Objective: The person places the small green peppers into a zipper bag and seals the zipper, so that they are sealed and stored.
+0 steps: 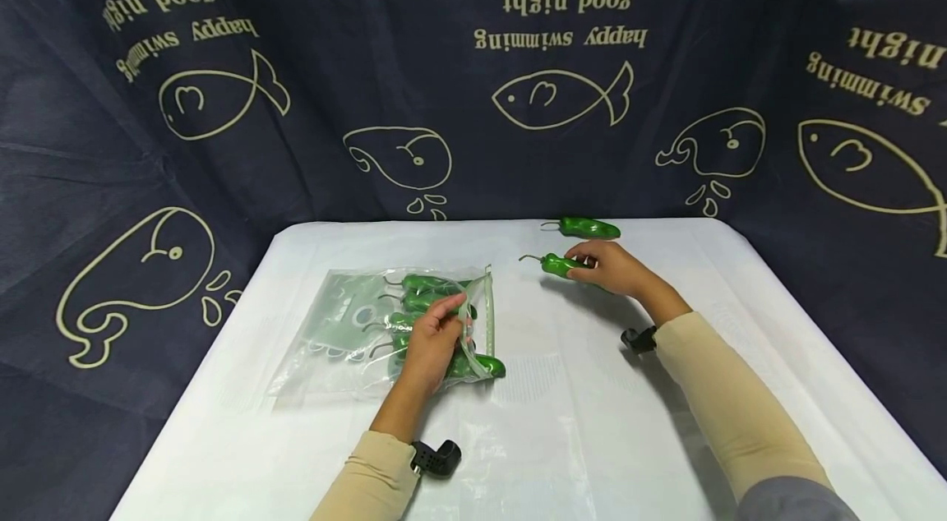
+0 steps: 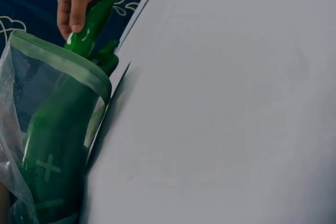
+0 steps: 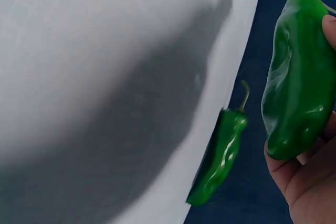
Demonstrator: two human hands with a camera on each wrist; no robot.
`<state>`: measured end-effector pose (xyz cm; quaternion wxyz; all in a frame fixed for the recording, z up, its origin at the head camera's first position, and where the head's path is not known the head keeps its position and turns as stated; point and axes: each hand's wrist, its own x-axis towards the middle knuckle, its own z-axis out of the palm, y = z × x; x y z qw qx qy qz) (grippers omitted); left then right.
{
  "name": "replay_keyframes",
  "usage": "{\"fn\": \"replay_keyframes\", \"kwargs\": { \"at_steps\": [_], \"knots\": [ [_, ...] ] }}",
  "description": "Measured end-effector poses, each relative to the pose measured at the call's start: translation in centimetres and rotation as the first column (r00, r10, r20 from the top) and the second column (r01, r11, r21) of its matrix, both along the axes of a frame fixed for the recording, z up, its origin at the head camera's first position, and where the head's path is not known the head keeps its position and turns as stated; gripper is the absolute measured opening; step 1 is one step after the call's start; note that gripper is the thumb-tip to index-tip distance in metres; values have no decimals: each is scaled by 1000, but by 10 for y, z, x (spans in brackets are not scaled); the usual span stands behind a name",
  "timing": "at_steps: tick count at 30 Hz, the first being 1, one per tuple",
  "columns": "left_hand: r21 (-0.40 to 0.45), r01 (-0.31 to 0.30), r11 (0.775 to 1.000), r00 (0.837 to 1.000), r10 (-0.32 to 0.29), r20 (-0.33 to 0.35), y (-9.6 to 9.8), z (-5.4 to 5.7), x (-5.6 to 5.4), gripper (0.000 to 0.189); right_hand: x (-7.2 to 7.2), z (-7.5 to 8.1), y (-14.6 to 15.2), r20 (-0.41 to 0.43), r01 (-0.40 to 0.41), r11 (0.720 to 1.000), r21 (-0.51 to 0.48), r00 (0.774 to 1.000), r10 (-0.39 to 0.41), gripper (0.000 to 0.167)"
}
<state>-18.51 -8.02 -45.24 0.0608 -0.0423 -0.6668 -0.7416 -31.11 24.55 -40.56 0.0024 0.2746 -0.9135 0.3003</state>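
A clear zip bag [image 1: 296,377] with a pale green print lies at the left of the table, holding several green peppers [image 1: 423,283]. One pepper [image 1: 490,365] pokes out of its mouth on the near side. My left hand [image 1: 429,344] pinches the bag's edge at the opening; the left wrist view shows the green zip strip [image 2: 63,64] up close. To the right, my right hand [image 1: 617,268] grips another green pepper [image 3: 299,77] by its body, stem pointing left in the head view. That pepper is held above the table, casting a shadow.
One loose green pepper [image 1: 589,228] lies at the table's back edge, just beyond my right hand. White cloth covers the table [image 1: 533,455]. A dark curtain [image 1: 414,36] with fish and whale drawings hangs behind and at both sides.
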Motion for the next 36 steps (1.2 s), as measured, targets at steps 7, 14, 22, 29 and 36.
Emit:
{"fn": "replay_keyframes", "kwargs": {
  "at_steps": [7,14,22,29,36],
  "knots": [
    [13,2,1000,1000,-2,-4,1,0,0,41,10,0,-13,-55,-53,999,0,997,53,28],
    [8,-1,1000,1000,1,1,0,0,0,42,18,-1,-25,-117,-120,993,9,986,120,27],
    [12,3,1000,1000,-3,-2,0,0,-1,42,25,-2,-40,-155,-203,979,15,967,203,26],
    [21,8,1000,1000,-8,9,1,0,-2,41,31,-7,-52,-142,-235,971,39,961,238,25],
    [26,13,1000,1000,-13,11,1,0,-1,42,36,-11,-60,-99,-279,959,56,954,283,26]
  ]
}}
